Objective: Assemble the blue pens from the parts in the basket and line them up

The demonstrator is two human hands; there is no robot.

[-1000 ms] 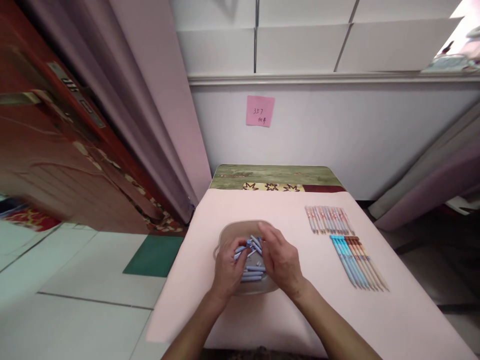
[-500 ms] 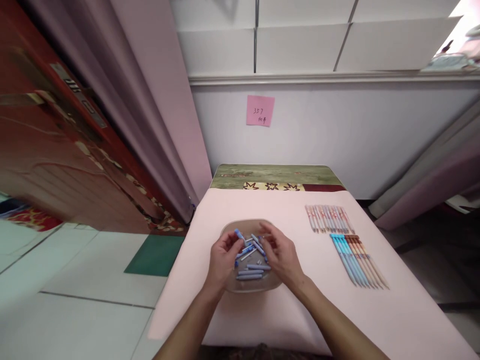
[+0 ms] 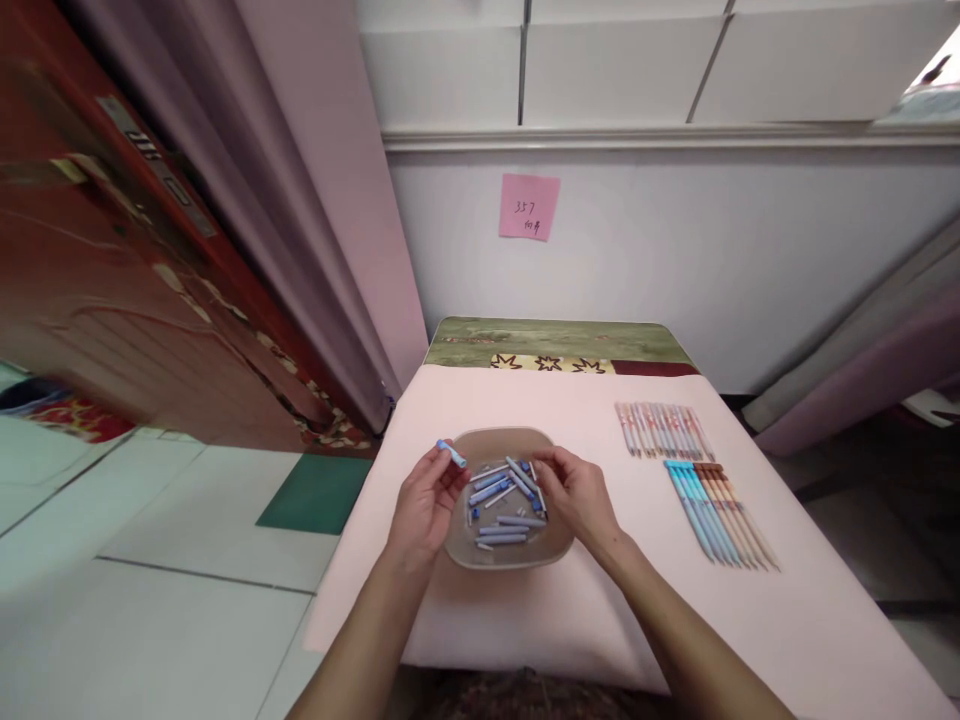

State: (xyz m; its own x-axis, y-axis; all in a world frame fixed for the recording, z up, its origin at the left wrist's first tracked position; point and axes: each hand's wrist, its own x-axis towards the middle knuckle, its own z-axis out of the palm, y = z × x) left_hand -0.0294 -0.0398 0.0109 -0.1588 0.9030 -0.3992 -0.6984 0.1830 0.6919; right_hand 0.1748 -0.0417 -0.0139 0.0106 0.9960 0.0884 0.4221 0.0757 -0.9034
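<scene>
Between the thumb and fingers of my left hand [image 3: 422,502] is a short light-blue pen barrel piece [image 3: 451,454], raised over the left rim of a greyish-brown plastic basin [image 3: 502,563]. My right hand [image 3: 579,492] is at the basin's right side, fingertips closed around the upper end of a thin pen refill [image 3: 540,497]; its grip is partly hidden. Inside the basin lie several loose pen parts: blue barrel pieces [image 3: 491,488], pale grey-blue tubes [image 3: 504,532], thin white refills and small dark-blue bits.
On the pink-covered table [image 3: 630,620], right of the basin, a row of pale printed pens [image 3: 664,430] lies behind a row of blue and brown-topped pens [image 3: 716,515]. A pink note [image 3: 529,207] is stuck on the wall. A red door [image 3: 150,300] stands at left.
My left hand has moved left and up with the blue barrel piece, out to the basin's rim. My right hand has drawn toward the basin's right side, and a refill now shows at its fingertips.
</scene>
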